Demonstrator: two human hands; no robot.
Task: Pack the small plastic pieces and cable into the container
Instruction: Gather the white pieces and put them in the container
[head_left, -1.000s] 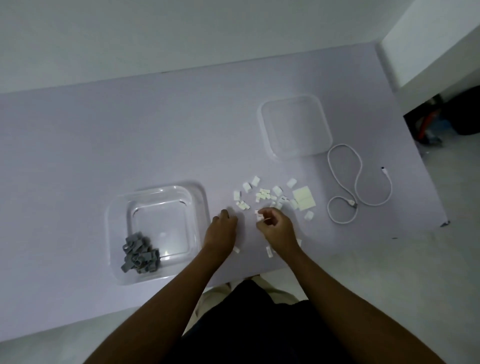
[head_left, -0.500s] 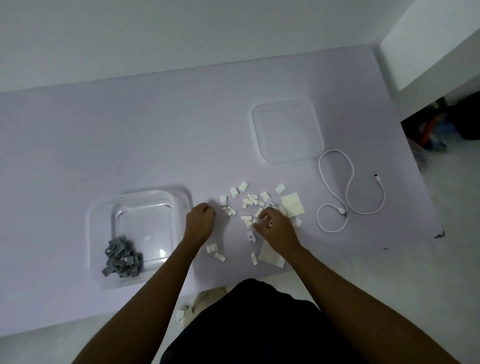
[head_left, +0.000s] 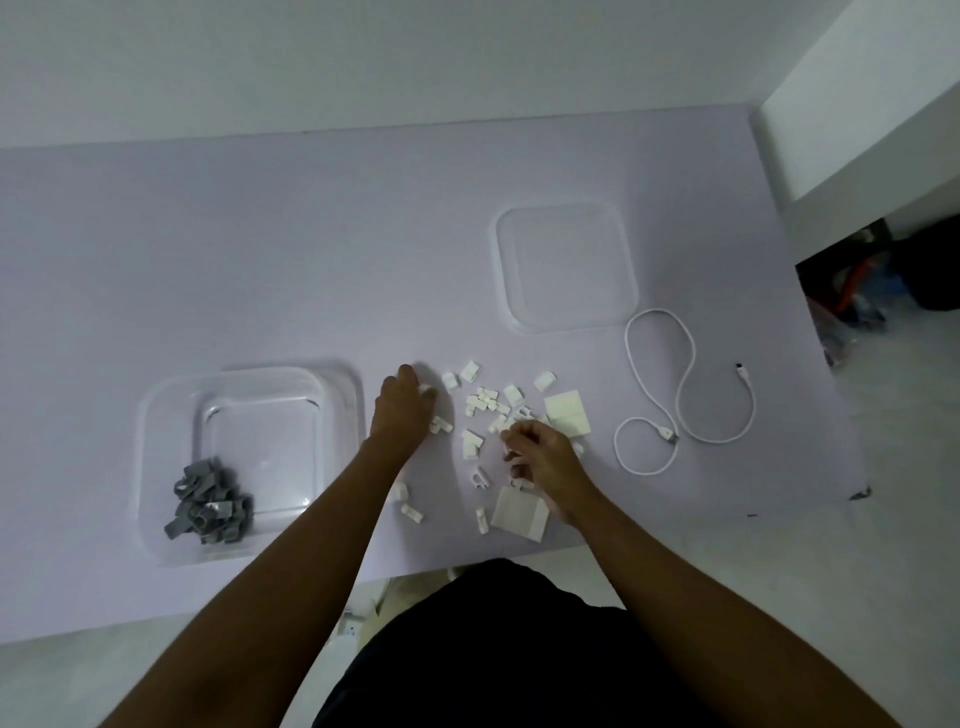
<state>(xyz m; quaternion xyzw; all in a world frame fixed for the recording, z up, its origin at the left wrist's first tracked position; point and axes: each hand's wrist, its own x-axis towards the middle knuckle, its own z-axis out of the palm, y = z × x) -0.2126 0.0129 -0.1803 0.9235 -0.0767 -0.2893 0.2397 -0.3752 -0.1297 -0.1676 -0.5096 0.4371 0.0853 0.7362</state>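
A clear square container stands at the left of the pale table, with a heap of grey plastic pieces in its near left corner. Several small white plastic pieces lie scattered in the middle. My left hand rests curled at the left edge of that scatter, fingers over a few pieces; what it grips is hidden. My right hand is closed among the white pieces at the right, pinching small ones. A white cable lies looped to the right, untouched.
The container's clear lid lies flat behind the pieces. Two white square pads lie by my right hand. The table's near edge runs just below the pieces; a white wall block and a dark gap with clutter are at the right.
My left hand moved away from the container's edge, forward and right to the white pieces. My right hand stayed among the pieces, working at them. The view drifted a little.
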